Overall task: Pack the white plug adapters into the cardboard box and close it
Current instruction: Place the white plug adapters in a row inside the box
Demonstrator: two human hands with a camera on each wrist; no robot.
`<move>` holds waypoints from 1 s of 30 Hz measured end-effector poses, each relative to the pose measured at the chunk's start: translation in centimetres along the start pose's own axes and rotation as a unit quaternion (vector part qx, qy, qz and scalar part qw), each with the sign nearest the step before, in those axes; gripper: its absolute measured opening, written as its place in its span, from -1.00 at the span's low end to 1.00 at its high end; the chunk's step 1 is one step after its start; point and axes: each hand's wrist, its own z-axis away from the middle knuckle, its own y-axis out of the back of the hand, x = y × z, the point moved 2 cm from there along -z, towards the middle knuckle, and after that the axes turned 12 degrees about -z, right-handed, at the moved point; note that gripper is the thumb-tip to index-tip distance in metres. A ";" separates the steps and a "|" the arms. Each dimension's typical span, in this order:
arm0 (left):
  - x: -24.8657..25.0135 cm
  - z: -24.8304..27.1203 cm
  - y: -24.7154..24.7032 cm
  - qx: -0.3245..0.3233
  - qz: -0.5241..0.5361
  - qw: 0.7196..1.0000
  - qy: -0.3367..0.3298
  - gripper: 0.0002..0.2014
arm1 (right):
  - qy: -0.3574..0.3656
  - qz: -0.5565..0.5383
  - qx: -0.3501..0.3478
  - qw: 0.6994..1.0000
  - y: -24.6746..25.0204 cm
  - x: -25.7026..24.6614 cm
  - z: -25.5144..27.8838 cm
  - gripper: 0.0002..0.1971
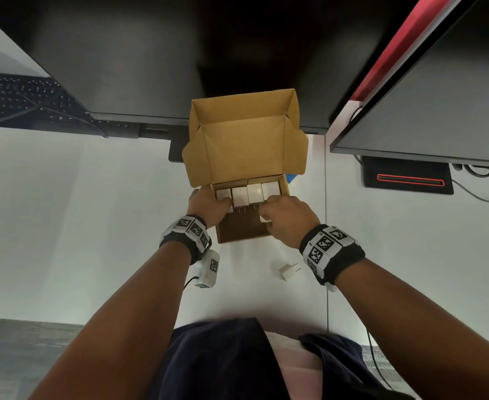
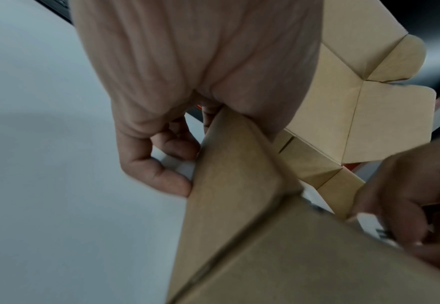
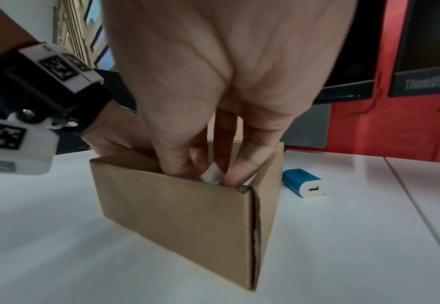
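An open cardboard box (image 1: 243,230) stands on the white desk with its lid (image 1: 243,145) raised at the back. Several white plug adapters (image 1: 255,194) stand in a row along its far wall. My left hand (image 1: 208,202) grips the box's left wall (image 2: 234,185), thumb over the rim and curled fingers (image 2: 166,160) outside. My right hand (image 1: 278,215) pinches another white adapter (image 3: 211,175) just above the near right corner inside the box (image 3: 177,216). One more adapter (image 1: 289,271) lies loose on the desk in front of the box.
A blue power bank (image 3: 303,182) lies just right of the box. Two dark monitors (image 1: 151,67) (image 1: 439,111) hang over the back of the desk, with a stand base (image 1: 407,176) at the right. A keyboard (image 1: 21,96) sits far left.
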 end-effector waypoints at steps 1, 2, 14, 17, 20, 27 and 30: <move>0.0 0.0 0.0 0.000 -0.001 1.000 0.000 -0.82 | 0.005 0.006 -0.005 1.000 -0.1 0.0 0.1 -0.91; 0.0 0.0 0.0 0.000 -0.003 1.000 0.000 -0.81 | 0.005 0.008 -0.007 1.000 -0.3 0.0 0.2 -0.85; -0.2 -0.1 -0.2 -0.004 0.000 1.000 0.001 -0.80 | -0.039 0.019 0.175 0.984 -1.3 1.4 1.8 -0.81; -0.3 -0.2 -0.2 -0.006 0.000 1.000 0.005 -0.78 | -0.114 -0.036 0.241 0.963 -1.0 2.1 2.4 -0.83; -0.3 -0.3 -0.2 -0.005 0.002 1.000 0.012 -0.74 | -0.198 -0.047 0.187 0.961 -1.2 2.6 2.1 -0.78; -0.3 -0.4 -0.3 -0.007 -0.002 1.000 0.015 -0.64 | -0.259 0.010 0.100 0.961 -1.6 2.3 0.1 -0.87; -0.2 -0.3 -0.2 -0.003 -0.002 1.000 0.011 -0.74 | -0.267 0.022 0.094 0.959 -1.6 2.2 -0.4 -0.85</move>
